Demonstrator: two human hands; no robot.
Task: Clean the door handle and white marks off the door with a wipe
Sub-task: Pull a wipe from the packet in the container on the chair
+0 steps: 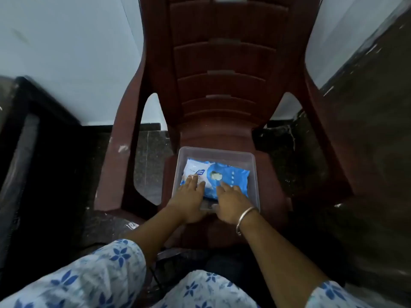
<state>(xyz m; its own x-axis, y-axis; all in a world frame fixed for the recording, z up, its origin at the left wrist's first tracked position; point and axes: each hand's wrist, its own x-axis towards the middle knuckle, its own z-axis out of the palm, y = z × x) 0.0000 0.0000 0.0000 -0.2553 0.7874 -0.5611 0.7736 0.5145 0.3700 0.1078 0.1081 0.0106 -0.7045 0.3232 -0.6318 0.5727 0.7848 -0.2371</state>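
A blue and white pack of wipes [231, 176] lies inside a clear plastic tub [254, 185] on the seat of a dark red plastic chair [222, 63]. A tuft of white wipe [216, 175] sticks up from the pack's middle opening. My left hand [191, 194] rests flat on the pack's left end, fingers spread. My right hand [231, 201], with a metal bangle on its wrist, lies on the pack's near right part, the index finger pointing toward the tuft. The door and its handle are not in view.
The chair stands against a pale wall [66, 52]. A dark piece of furniture [33, 141] is at the left, and a dark speckled surface [367, 141] rises at the right. Dark granite floor [151, 156] shows under the chair arm. My floral sleeves fill the bottom.
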